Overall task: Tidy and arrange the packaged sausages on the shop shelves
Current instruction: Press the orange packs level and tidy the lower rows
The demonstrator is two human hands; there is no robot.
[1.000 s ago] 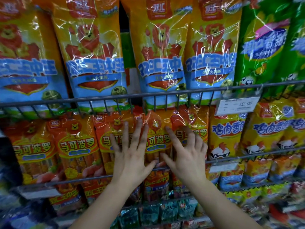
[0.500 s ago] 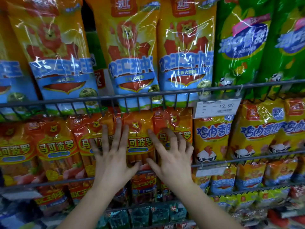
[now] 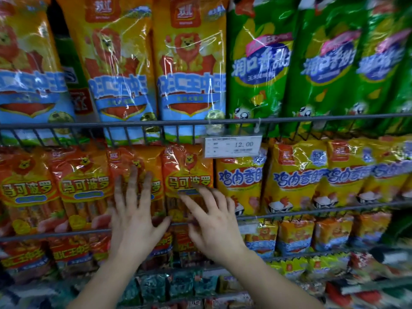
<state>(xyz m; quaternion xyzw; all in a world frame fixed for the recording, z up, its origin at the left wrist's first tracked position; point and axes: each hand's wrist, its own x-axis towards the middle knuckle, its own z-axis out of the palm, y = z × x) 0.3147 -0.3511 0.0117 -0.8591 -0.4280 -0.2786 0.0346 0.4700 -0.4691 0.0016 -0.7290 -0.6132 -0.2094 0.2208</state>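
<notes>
Three tall yellow-blue lion packs (image 3: 189,63) stand up-left of the price tag (image 3: 233,145), three green packs (image 3: 256,63) up-right of it. Four orange sausage packs (image 3: 84,188) in a row left of the tag, one shelf lower. Three yellow packs (image 3: 296,179) below-right of the tag, more past them too blurred to count. Two hands: left hand (image 3: 136,217) has fingers straight and spread, flat on third orange pack, gripping nothing. The right hand (image 3: 214,224) is spread too, blurred, over the fourth pack below-left of the tag; contact unclear, nothing held.
</notes>
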